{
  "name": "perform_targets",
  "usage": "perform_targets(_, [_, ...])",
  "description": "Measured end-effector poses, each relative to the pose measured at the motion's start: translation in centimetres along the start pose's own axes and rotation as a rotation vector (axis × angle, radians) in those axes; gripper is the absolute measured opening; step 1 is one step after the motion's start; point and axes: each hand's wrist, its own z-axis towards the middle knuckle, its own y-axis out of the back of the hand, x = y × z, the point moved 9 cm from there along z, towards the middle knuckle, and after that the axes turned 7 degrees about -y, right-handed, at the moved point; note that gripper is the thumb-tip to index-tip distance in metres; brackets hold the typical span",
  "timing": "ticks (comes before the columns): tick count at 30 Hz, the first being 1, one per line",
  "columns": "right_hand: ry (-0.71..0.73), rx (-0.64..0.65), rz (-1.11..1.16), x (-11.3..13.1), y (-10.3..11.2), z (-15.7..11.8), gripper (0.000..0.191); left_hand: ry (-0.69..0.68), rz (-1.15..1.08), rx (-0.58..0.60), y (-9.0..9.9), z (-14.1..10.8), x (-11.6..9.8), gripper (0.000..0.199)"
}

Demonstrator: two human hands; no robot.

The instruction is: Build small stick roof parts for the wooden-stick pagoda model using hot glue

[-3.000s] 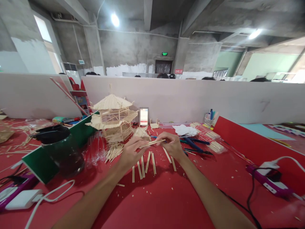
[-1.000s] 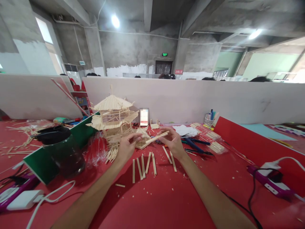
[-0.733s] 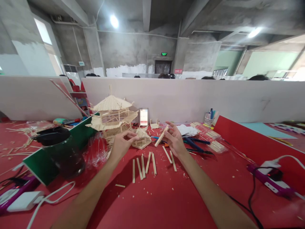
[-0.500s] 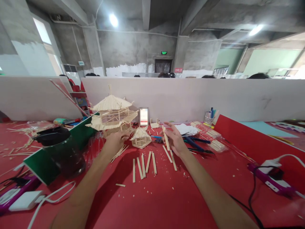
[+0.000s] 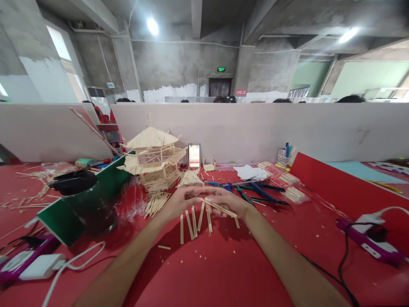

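Observation:
My right hand (image 5: 230,201) is closed around a thin wooden stick (image 5: 222,208), which slants down to the right across its fingers. My left hand (image 5: 182,202) meets it in front of the small house model, with thumb and fingers pinched at the stick's upper left end. Whether it is one stick or a close pair is hard to tell. Below the hands, several loose sticks (image 5: 182,229) lie spread on the red table (image 5: 204,277). The small stick house (image 5: 191,178) shows only its roof behind the hands.
A large stick pavilion (image 5: 151,138) stands left of a lit phone (image 5: 194,156). Pliers (image 5: 266,190), white tissue (image 5: 251,172) and bagged sticks (image 5: 289,187) lie right. At left are a dark jug (image 5: 86,209) and a green board (image 5: 53,226); a purple power strip (image 5: 372,245) lies far right.
Both hands have come together at the middle, the left moving right from the stick pile. The stick in my right hand has turned from steep to nearly level. The small house is now partly covered.

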Motion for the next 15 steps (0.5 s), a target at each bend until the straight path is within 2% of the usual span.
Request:
perform_targets(4, [-0.003,0.071,-0.098,0.1,-1.5,-0.3,0.064,0.03,-0.151,0.049,-1.5,-0.4,0.3,0.035])
perform_targets(6, [-0.005,0.091,-0.144,0.1,-2.0,-0.4,0.07,0.08,-0.196,0.007,-1.5,-0.6,1.1,0.034])
perform_targets(10, [-0.011,0.121,-0.174,0.0,-2.5,-0.5,0.082,0.103,-0.204,-0.233,0.3,-0.7,2.3,0.028])
perform_targets(13, [0.011,0.034,-0.155,0.3,-1.3,-0.5,0.081,0.069,-0.203,-0.419,2.2,-0.9,2.2,0.029])
perform_targets(15, [0.043,-0.044,-0.135,0.6,-0.1,-0.5,0.072,0.045,-0.214,-0.531,3.6,-1.2,1.9,0.029])
